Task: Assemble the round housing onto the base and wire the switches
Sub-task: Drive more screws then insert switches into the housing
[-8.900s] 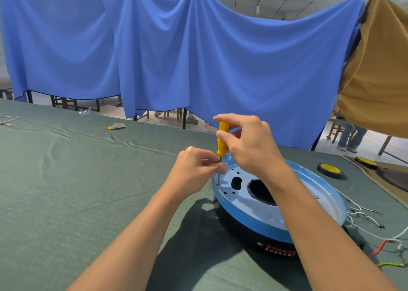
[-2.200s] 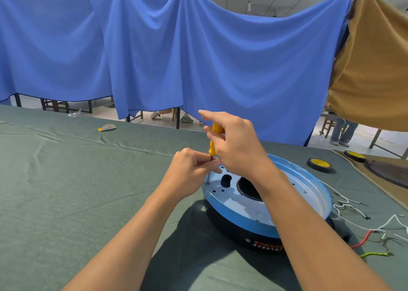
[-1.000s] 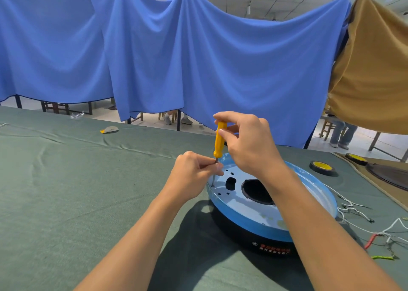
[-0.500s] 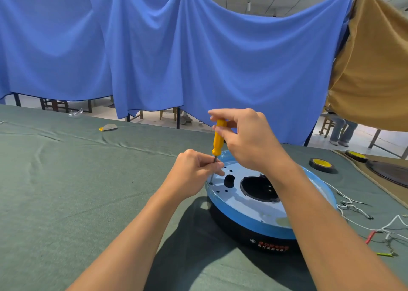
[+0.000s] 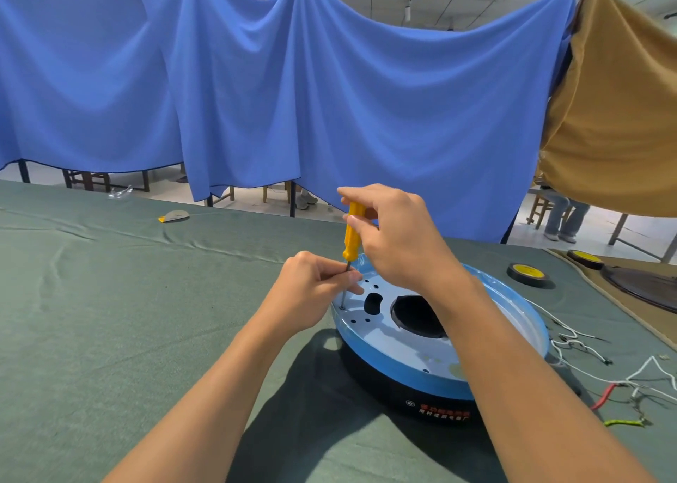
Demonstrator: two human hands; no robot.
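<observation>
**Little moved: screwdriver [image 5: 352, 237] still upright at housing [image 5: 421, 354] rim**

R hand [image 5: 403, 240] grips yellow handle; L hand [image 5: 311, 292] pinches shaft, tip in hole at left edge of blue housing, centre-right of frame, sitting on black base [image 5: 384, 387].

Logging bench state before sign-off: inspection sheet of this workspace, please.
Surface: green cloth, wrinkled.
Job's things: blue housing sits on black base; yellow screwdriver upright, tip at a rim hole.
Clutter: tape roll; small yellow-grey item far left.
Hands: right hand grips the screwdriver handle; left hand pinches its shaft.
Cables: white wires, red wire, green wire loose right of the housing.
Surroundings: blue drapes, brown drape; chairs behind.
</observation>
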